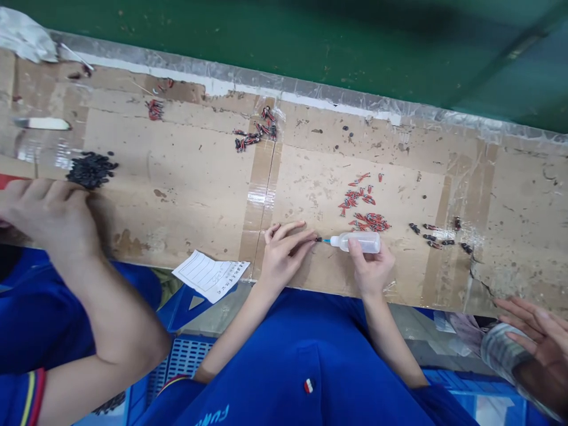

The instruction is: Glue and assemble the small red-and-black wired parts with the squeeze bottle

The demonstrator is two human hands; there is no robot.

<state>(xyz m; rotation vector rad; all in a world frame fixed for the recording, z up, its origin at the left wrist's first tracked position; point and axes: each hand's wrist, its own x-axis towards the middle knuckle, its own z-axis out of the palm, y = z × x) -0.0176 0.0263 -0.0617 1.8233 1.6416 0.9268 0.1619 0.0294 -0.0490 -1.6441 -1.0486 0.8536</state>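
My left hand (284, 251) pinches a tiny dark part (318, 239) between thumb and fingertips, just over the cardboard. My right hand (373, 266) is closed around a translucent squeeze bottle (362, 242) lying nearly level. Its thin blue needle tip (326, 241) points left and meets, or almost meets, the dark part. Beyond the bottle lies a loose heap of small red parts with metal ends (371, 222), with more of them (352, 200) scattered behind. Off to the right, several black-and-red pieces (429, 237) lie apart from one another.
Cardboard (199, 201) covers the long bench. Further left are black-and-red pieces (248, 141), a red bundle (154, 110), a black heap (91, 170) and a knife-like tool (42, 123). A paper slip (210, 275) overhangs the front edge. Co-workers' hands (53, 213) flank me on both sides.
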